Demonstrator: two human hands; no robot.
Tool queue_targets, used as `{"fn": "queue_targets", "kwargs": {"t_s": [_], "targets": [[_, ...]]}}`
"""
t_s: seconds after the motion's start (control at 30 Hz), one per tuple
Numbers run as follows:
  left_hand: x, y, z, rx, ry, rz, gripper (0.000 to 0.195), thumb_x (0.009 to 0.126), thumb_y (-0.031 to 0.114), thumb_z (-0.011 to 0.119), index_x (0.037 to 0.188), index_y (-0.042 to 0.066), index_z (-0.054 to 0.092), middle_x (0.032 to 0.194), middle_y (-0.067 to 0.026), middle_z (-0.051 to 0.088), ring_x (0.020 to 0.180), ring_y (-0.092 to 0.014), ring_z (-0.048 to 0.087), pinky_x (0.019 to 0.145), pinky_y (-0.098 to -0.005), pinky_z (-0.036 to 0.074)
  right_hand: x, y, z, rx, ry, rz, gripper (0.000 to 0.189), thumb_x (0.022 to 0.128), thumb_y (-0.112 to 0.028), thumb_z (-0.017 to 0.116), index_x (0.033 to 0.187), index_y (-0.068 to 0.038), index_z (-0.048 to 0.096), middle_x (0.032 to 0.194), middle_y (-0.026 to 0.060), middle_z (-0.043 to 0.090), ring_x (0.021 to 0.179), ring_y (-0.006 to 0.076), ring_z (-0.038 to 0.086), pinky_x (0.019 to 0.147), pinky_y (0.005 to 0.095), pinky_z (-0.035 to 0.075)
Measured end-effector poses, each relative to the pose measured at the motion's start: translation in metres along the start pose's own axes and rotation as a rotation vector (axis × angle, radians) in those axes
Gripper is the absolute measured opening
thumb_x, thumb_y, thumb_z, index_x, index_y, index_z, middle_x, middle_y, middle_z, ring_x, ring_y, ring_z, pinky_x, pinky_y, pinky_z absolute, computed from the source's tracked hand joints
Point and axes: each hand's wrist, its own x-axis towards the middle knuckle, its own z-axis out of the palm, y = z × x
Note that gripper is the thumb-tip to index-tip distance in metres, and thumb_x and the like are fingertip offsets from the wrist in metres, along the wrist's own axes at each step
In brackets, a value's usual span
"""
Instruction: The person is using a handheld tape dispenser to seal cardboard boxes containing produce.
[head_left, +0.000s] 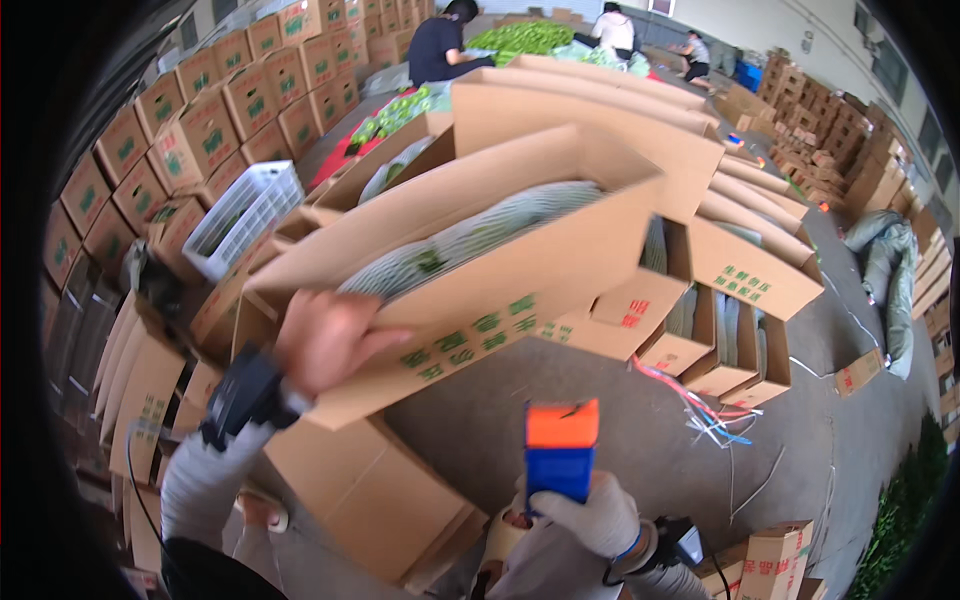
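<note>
My bare left hand (330, 337), blurred, is at the near left corner of a long open cardboard box (465, 300) with green printing. Its thumb lies over the box's side wall; whether the fingers grip the edge I cannot tell. Inside the box lie long items in pale green foam netting (480, 236), with some green showing through. My right hand (592, 514), in a light glove, holds a blue and orange tape dispenser (561, 450) upright, low in front of my body. Both wrists carry black strapped devices with cables.
Flattened cardboard (375, 487) lies below the box. More open boxes (742, 352) with netted items stand at right, beside loose plastic straps (697, 405). A white plastic crate (244, 217) and stacked cartons (255, 90) are at left. People sit by piles of green produce (521, 37) beyond.
</note>
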Motion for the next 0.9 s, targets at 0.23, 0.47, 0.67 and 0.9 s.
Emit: {"fn": "queue_targets", "kwargs": {"t_s": [0.23,0.47,0.67,0.9], "targets": [[-0.351,0.025,0.057,0.112,-0.160,-0.406,0.048,0.078,0.040,0.080,0.060,0.009,0.048,0.057,-0.0132,0.051,0.050,-0.032,0.055,0.049,-0.0454,0.041,-0.019,0.002,0.028,-0.068,-0.072,0.006,0.027,0.095,-0.029,0.067,0.109,-0.006,0.069,0.086,0.0014,0.072,0.078,0.0076,0.064,0.075,0.0249,0.051],[-0.371,0.084,0.027,0.041,-0.266,-0.632,0.030,0.093,0.018,0.070,0.111,-0.005,0.067,0.105,-0.0211,0.071,0.093,-0.029,0.069,0.083,-0.0369,0.056,-0.004,0.008,0.096,-0.627,0.210,-0.310,0.057,0.085,-0.055,0.067,0.079,0.001,0.066,0.070,0.0237,0.065,0.069,0.0410,0.068,0.063,0.0475,0.053],[-0.320,0.115,0.051,0.061,0.264,-0.259,0.046,0.096,0.035,0.065,0.124,-0.001,0.063,0.116,-0.0229,0.068,0.102,-0.036,0.067,0.088,-0.0448,0.054,-0.026,0.004,0.151,-0.114,0.101,-0.540,0.035,0.083,-0.033,0.072,0.086,0.001,0.064,0.077,0.0237,0.064,0.076,0.0379,0.067,0.071,0.0427,0.052],[-0.370,0.088,0.065,-0.075,-0.191,-0.706,0.029,0.089,0.023,0.067,0.116,0.012,0.061,0.095,-0.0170,0.069,0.082,-0.039,0.067,0.070,-0.0496,0.051,-0.042,-0.003,0.146,0.099,-0.296,-0.378,0.026,0.094,-0.020,0.070,0.112,-0.002,0.065,0.094,0.0040,0.070,0.085,0.0130,0.064,0.080,0.0302,0.052]]}}
